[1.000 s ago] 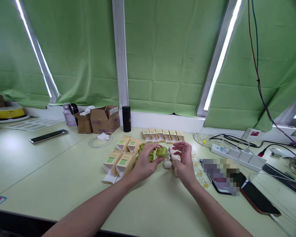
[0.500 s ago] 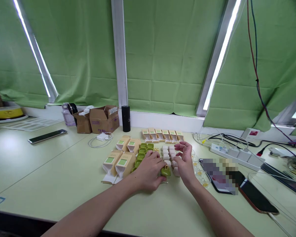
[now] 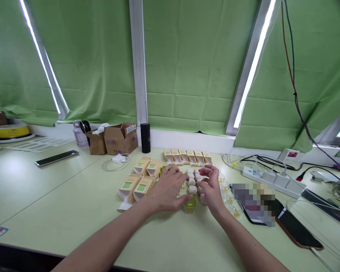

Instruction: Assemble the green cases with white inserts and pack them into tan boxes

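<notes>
My left hand [image 3: 171, 190] reaches over a cluster of small green square pieces, mostly hidden beneath it, with its fingers apart. Beside its thumb tip stands a small clear plastic box [image 3: 190, 210] with a green piece [image 3: 190, 201] in its top. My right hand [image 3: 212, 189] hovers at the right of rows of off-white rounded blocks [image 3: 192, 189], fingers loosely bent and apart, nothing visible in them. Just right of that hand, several clear boxes [image 3: 230, 201] with yellow spots stand in a line. Folded tan cartons [image 3: 142, 187] with green windows lie left of my left hand.
More tan cartons [image 3: 187, 157] line up at the back. A black cylinder [image 3: 145, 138] and open cardboard boxes [image 3: 120, 139] stand by the wall. Phones [image 3: 296, 223], a power strip [image 3: 274, 181] and cables crowd the right; another phone [image 3: 56, 158] lies at left.
My left hand has let go of the green piece, which now rests in the clear box, and has lifted its fingers over the green cluster. My right hand has barely moved.
</notes>
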Motion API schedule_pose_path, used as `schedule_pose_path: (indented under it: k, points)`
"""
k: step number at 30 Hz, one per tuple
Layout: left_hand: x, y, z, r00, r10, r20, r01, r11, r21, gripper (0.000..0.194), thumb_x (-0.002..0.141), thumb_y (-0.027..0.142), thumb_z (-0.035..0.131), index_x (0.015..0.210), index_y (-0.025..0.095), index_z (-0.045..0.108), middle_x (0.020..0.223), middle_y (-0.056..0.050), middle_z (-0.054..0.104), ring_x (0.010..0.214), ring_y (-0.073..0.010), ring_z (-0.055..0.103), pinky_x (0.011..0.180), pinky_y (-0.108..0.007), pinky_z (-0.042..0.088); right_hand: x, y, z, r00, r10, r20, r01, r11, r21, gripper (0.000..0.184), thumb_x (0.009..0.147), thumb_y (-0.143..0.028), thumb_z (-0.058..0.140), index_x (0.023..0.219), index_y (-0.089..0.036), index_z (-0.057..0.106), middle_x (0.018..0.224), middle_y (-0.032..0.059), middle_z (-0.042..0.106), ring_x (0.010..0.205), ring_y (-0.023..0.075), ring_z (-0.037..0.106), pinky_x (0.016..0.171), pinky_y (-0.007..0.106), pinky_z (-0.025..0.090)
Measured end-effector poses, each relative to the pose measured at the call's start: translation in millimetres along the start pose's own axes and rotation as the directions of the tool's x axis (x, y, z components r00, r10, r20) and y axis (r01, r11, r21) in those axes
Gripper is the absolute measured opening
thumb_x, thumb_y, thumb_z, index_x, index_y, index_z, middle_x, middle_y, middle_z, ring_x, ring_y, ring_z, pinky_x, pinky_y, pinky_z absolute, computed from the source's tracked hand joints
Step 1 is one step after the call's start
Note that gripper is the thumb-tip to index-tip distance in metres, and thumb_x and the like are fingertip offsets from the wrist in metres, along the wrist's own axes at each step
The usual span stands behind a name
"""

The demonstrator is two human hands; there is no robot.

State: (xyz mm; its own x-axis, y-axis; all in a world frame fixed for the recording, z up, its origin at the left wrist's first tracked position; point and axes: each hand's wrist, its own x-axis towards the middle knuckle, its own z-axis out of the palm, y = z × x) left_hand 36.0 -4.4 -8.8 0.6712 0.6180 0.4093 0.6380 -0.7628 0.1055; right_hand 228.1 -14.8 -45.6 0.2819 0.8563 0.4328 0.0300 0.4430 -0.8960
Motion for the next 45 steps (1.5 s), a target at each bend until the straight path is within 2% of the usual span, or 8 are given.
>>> schedule_pose_path:
  k: [5, 10, 17, 24, 29, 33, 37, 45]
  points:
    - [20, -40, -15.9, 0.967, -0.240, -0.082, 0.249, 0.961, 0.121, 0.028, 0.096, 0.031, 0.055, 0.119, 0.020, 0.066, 0.118, -0.015, 0.071, 0.118, -0.0366, 0.049, 0.099, -0.053, 0.037, 0, 1, 0, 0.999, 0.005, 0.032, -0.004, 0.999, -0.035, 0.043, 0.079, -0.026, 0.063, 0.120, -0.028, 0.050, 0.112, 0.0052, 0.058, 0.107, 0.0259, 0.056, 0.085, 0.040, 0.046]
    - [51, -82, -20.9, 0.911, -0.405, 0.075, 0.369, 0.885, 0.285, 0.035, 0.090, 0.027, 0.058, 0.121, 0.019, 0.070, 0.120, -0.021, 0.071, 0.126, -0.0408, 0.045, 0.104, -0.056, 0.033, 0, 5, 0, 0.998, 0.015, 0.068, -0.012, 0.999, -0.047, 0.033, 0.088, -0.041, 0.066, 0.116, -0.027, 0.057, 0.108, 0.0053, 0.061, 0.103, 0.0254, 0.059, 0.083, 0.039, 0.047]
    - [93, -128, 10.1, 0.794, -0.552, 0.255, 0.475, 0.825, 0.306, 0.046, 0.082, 0.025, 0.075, 0.128, 0.026, 0.070, 0.119, -0.015, 0.072, 0.131, -0.0427, 0.051, 0.106, -0.061, 0.040, 0, 10, -2, 0.994, 0.023, 0.107, -0.017, 0.998, -0.062, 0.030, 0.091, -0.045, 0.065, 0.114, -0.026, 0.059, 0.108, 0.0054, 0.063, 0.099, 0.0246, 0.059, 0.083, 0.039, 0.046]
    - [109, -140, 43.5, 0.731, -0.602, 0.320, 0.509, 0.794, 0.331, 0.039, 0.101, 0.038, 0.066, 0.133, 0.017, 0.062, 0.135, -0.012, 0.064, 0.115, -0.0259, 0.067, 0.097, -0.048, 0.060, 1, 11, 0, 0.993, 0.029, 0.117, -0.023, 0.998, -0.052, 0.034, 0.090, -0.050, 0.066, 0.114, -0.026, 0.060, 0.105, 0.0046, 0.063, 0.097, 0.0248, 0.059, 0.082, 0.039, 0.046]
    - [111, -141, 48.5, 0.744, -0.612, 0.269, 0.528, 0.784, 0.327, 0.038, 0.101, 0.037, 0.067, 0.133, 0.017, 0.062, 0.134, -0.012, 0.065, 0.114, -0.0262, 0.067, 0.096, -0.048, 0.060, 0, 14, -1, 0.992, 0.024, 0.125, -0.019, 0.999, -0.047, 0.032, 0.092, -0.049, 0.064, 0.115, -0.027, 0.060, 0.106, 0.0049, 0.063, 0.095, 0.0241, 0.058, 0.080, 0.038, 0.046]
    - [108, -140, 34.1, 0.762, -0.629, 0.152, 0.563, 0.761, 0.322, 0.038, 0.101, 0.038, 0.066, 0.133, 0.017, 0.062, 0.135, -0.011, 0.064, 0.117, -0.0266, 0.066, 0.099, -0.049, 0.058, 1, 14, -2, 0.992, 0.020, 0.125, -0.015, 0.999, -0.046, 0.031, 0.093, -0.048, 0.063, 0.115, -0.027, 0.060, 0.105, 0.0045, 0.063, 0.093, 0.0235, 0.058, 0.080, 0.038, 0.047]
    - [100, -133, 9.5, 0.781, -0.625, 0.008, 0.596, 0.749, 0.291, 0.036, 0.095, 0.031, 0.065, 0.126, 0.013, 0.066, 0.132, -0.022, 0.064, 0.130, -0.0400, 0.051, 0.107, -0.059, 0.041, 2, 11, -2, 0.994, 0.015, 0.105, -0.011, 0.999, -0.039, 0.033, 0.092, -0.050, 0.064, 0.115, -0.027, 0.061, 0.104, 0.0042, 0.063, 0.095, 0.0236, 0.059, 0.081, 0.037, 0.048]
    - [53, -57, -19.6, 0.904, -0.380, -0.197, 0.422, 0.868, 0.263, 0.051, 0.102, 0.027, 0.041, 0.150, 0.011, 0.046, 0.148, -0.022, 0.053, 0.137, -0.0377, 0.038, 0.113, -0.055, 0.028, 9, 5, -3, 0.997, -0.013, 0.078, 0.019, 0.997, -0.079, 0.044, 0.090, -0.057, 0.070, 0.119, -0.025, 0.064, 0.117, 0.0094, 0.072, 0.104, 0.0276, 0.065, 0.088, 0.043, 0.049]
